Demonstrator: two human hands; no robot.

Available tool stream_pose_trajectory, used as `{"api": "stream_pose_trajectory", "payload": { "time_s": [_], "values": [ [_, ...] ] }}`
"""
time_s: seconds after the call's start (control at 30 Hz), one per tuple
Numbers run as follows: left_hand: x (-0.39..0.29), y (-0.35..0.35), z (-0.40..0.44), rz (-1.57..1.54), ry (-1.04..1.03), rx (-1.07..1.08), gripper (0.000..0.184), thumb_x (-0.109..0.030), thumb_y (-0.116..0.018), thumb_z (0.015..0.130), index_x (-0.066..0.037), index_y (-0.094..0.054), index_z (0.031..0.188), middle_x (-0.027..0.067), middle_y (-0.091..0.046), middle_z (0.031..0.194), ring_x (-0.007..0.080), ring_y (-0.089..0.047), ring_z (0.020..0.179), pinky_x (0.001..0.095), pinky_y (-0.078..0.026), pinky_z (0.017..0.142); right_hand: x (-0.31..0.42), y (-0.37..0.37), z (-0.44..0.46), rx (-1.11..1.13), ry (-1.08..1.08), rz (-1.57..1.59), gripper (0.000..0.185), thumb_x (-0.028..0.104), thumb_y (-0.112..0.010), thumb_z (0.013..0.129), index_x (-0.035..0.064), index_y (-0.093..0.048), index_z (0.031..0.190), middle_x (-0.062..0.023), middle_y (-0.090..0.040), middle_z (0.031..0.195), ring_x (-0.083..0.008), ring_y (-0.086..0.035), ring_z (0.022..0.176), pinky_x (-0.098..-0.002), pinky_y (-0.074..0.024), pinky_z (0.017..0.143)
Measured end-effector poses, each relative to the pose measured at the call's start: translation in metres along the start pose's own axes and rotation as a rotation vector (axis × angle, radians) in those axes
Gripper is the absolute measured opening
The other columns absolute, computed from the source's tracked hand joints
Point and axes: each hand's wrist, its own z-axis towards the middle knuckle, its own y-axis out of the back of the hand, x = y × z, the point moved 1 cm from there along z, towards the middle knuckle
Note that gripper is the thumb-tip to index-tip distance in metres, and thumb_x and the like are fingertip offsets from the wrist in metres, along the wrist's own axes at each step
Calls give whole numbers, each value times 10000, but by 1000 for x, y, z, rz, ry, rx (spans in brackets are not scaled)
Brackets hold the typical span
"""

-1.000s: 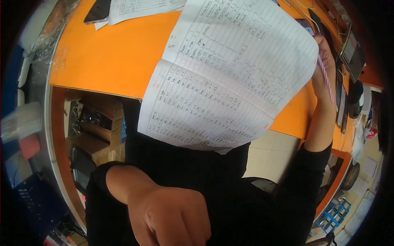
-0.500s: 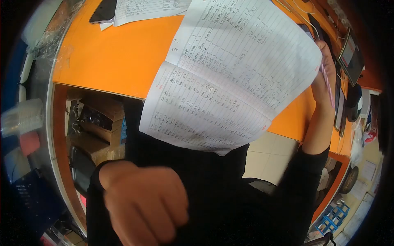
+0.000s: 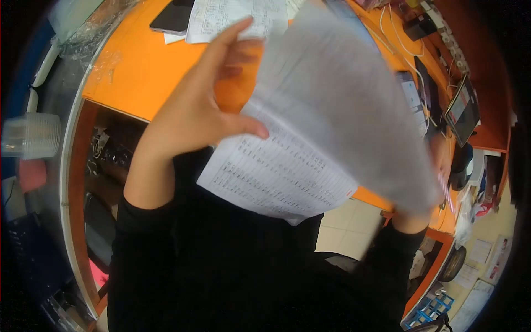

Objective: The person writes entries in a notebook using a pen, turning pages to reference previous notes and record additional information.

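A creased, lined paper sheet (image 3: 276, 171) covered in handwritten lists is held up over the table's front edge. Its upper half is smeared by motion. My left hand (image 3: 213, 108) is open at the paper's left side, fingers spread and thumb over the writing; whether the thumb touches cannot be made out. On the far right, my right hand (image 3: 441, 155) is partly hidden behind the blurred paper and appears closed at its edge. A pink-and-white striped stick (image 3: 446, 191), perhaps a pen, juts from that hand.
An orange table (image 3: 127, 74) carries a phone (image 3: 172, 16) and more handwritten papers (image 3: 235, 16) at the back. Cables, another phone (image 3: 408, 88) and a dark tablet-like device (image 3: 463, 113) lie on the right. Stacked clear plastic containers (image 3: 33, 135) stand at left.
My left hand has risen from low in front of my body to the paper's left edge and opened. The paper's upper half has swung and blurred; my right hand has moved lower.
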Motion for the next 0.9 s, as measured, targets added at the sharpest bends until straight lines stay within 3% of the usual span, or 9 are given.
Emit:
{"api": "stream_pose_trajectory", "payload": {
  "time_s": [0.03,0.1,0.2,0.27,0.3,0.47,0.57,0.8,0.9],
  "values": [
    [-6,4,-1,-38,150,98,919,-159,-858,681,-126,-355,1450,68,-632,1185,205,-597,1008,329,-462,846,-2,0,9,266,37,118,415,376,-732,841,118,-443,989,-49,-557,698,-246,-609,766,-344,-454,786],
    [-5,1,-7,-137,145,207,704,-27,-817,679,-123,-538,1319,42,-685,1033,179,-597,800,296,-449,655,-2,-8,26,226,-17,103,436,518,-603,886,102,-478,925,-74,-562,701,-237,-598,682,-316,-458,694],
    [-1,5,-4,93,-171,294,447,-23,-807,660,-109,-684,1081,58,-685,985,206,-621,825,308,-461,727,-2,-8,48,-63,-180,15,532,609,-489,923,81,-520,865,-81,-565,701,-213,-582,623,-287,-448,598],
    [1,4,-5,121,-226,302,295,-73,-811,662,-93,-736,946,73,-692,953,227,-645,885,358,-446,893,-20,6,76,24,-151,-193,651,627,-318,969,45,-562,811,-63,-590,726,-158,-580,633,-232,-423,546],
    [2,4,-6,112,-219,299,229,-109,-814,666,-84,-753,884,82,-697,937,239,-660,925,392,-433,1002,-26,-1,87,-87,-223,-271,582,577,-392,972,54,-575,795,-52,-596,727,-124,-563,623,-224,-415,530],
    [4,4,-11,157,-192,276,212,-93,-815,662,-103,-750,863,71,-714,964,238,-682,924,388,-482,947,-81,-2,140,-211,-369,-454,281,288,-704,878,73,-574,754,-13,-610,668,-31,-527,571,-185,-384,482],
    [-2,5,-7,226,-227,266,160,-59,-788,682,-99,-742,830,49,-720,937,241,-693,905,373,-503,919,-106,7,150,-276,-362,-380,313,151,-816,778,88,-523,686,5,-586,585,-27,-525,503,-174,-376,443],
    [-6,2,-2,303,-295,207,55,-81,-752,757,-96,-719,798,52,-726,870,199,-715,863,317,-578,802,-126,19,141,-175,-62,-573,351,-30,-735,784,93,-448,623,-21,-574,576,-51,-509,494,-210,-356,446],
    [-7,3,1,319,-278,244,67,-118,-762,763,-104,-723,815,43,-733,886,179,-716,887,314,-582,804,-128,21,142,-150,-102,-668,371,-35,-714,796,83,-426,595,-25,-577,579,-53,-518,502,-213,-364,460]
  ]
}}
